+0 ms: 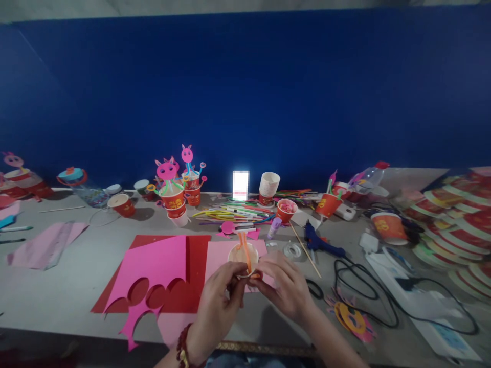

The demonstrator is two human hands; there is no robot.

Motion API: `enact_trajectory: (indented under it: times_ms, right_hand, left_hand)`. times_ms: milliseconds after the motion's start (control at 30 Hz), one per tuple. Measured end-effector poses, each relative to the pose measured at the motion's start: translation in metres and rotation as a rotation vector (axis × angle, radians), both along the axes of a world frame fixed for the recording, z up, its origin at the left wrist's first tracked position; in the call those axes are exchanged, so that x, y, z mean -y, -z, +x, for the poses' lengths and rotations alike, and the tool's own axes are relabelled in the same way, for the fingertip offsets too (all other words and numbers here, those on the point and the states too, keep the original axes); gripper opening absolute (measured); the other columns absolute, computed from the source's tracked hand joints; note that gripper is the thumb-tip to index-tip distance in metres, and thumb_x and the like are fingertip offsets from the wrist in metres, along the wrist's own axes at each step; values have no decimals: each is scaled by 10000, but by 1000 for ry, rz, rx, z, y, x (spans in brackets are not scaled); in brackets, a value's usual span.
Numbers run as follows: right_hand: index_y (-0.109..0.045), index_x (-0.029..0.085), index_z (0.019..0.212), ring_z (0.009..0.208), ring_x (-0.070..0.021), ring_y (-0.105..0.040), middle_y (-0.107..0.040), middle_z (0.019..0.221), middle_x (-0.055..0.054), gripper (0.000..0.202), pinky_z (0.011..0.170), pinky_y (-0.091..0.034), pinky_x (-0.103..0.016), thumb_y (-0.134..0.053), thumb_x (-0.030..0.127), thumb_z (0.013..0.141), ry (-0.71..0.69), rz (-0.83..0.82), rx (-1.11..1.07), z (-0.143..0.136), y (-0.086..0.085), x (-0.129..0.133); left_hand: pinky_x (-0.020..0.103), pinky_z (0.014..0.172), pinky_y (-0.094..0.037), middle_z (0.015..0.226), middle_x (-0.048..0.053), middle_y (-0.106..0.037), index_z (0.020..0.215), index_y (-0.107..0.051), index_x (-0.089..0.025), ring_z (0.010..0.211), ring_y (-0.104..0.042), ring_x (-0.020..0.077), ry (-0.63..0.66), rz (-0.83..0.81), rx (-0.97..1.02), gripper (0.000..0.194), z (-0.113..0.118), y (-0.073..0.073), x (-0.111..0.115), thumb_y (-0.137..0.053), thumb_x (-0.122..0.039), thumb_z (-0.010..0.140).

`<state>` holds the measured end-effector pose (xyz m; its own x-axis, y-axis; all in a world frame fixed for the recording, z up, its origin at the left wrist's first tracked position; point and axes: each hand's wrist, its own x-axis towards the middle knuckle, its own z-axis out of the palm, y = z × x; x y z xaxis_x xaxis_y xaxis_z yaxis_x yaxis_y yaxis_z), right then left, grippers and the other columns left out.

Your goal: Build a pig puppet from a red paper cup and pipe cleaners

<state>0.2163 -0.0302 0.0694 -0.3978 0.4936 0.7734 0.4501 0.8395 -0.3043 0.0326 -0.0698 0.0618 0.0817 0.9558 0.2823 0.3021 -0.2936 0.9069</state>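
A paper cup (243, 255) with an orange straw (245, 253) poking out of its mouth sits between both hands, held just above the table (76, 286). The left hand (217, 301) pinches the cup's near rim from the left, fingers curled around it; the right hand (286, 286) grips its right side, fingers closed on it. Under and to the left of the hands lie pink paper (153, 271) with round cut-outs and a red sheet (194, 276). Just right of the right hand lie a tape roll (293, 250), a wooden stick (305, 249) and a blue glue gun (320, 244). Beyond the hands lie coloured straws (233, 210) and finished cup figures (174, 197).
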Motion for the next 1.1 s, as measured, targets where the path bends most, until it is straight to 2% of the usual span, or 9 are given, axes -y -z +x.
enact_trajectory:
  times_ms: [100,200,267,433,667,833,933,1000,1100]
  right_hand:
    - [-657,192,1059,820,-212,-664,-716,903,-83,177,733,-527,-308,-546,325,1023,42,-30,75,3,1,0]
    - [-660,186,999,720,-199,-631,-698,799,-61,297,647,-479,-292,-464,402,1053,49,-98,149,5,2,0]
    - [-661,185,950,628,-178,-595,-671,716,-36,375,568,-421,-272,-432,461,1056,39,-214,182,6,0,2]
    - [-669,199,840,572,-149,-577,-654,642,2,432,535,-361,-243,-479,543,1018,-39,-526,160,5,-9,6]
    - [-669,187,821,509,-117,-515,-595,562,48,296,517,-316,-216,-593,437,961,-112,-780,94,8,0,3]
    - [-650,183,783,484,-106,-447,-537,535,52,307,497,-294,-207,-577,427,954,-155,-793,49,10,6,3]
    - [-663,176,755,487,-105,-424,-514,542,42,410,480,-269,-210,-555,516,957,-189,-775,58,11,6,6]
    - [-689,174,767,472,-101,-408,-504,529,45,461,474,-262,-213,-544,570,954,-217,-770,86,10,5,8]
    - [-722,183,810,471,-103,-434,-537,519,43,489,496,-293,-216,-528,609,953,-238,-731,140,9,4,10]
  left_hand:
    - [215,569,-526,868,32,-726,1086,-654,-234,563,-646,118,0,116,-114,216,-2,0,0,-546,-131,930]
    - [234,646,-551,932,57,-738,1118,-632,-231,720,-707,159,29,209,-192,267,-3,0,0,-507,-88,930]
    - [246,696,-562,953,66,-741,1129,-620,-230,807,-722,178,45,238,-210,276,-4,1,0,-493,-81,934]
    - [234,668,-543,921,51,-736,1070,-613,-238,773,-712,168,48,193,-222,239,-3,2,1,-490,-83,936]
    - [245,661,-513,873,40,-732,1009,-593,-237,749,-702,174,87,137,-292,186,-4,4,4,-486,-101,942]
    - [247,636,-494,848,41,-695,961,-574,-225,693,-649,161,92,133,-241,107,-6,2,8,-495,-153,966]
    - [285,749,-518,904,68,-669,958,-586,-216,822,-651,190,29,233,-121,85,-14,-3,0,-513,-173,963]
    - [339,864,-518,1043,105,-684,1083,-617,-211,965,-646,224,-15,233,-121,148,-22,-9,-12,-544,-195,955]
    - [395,975,-504,1186,122,-703,1202,-651,-223,1115,-633,264,135,78,-107,292,-28,-16,-31,-637,-288,917]
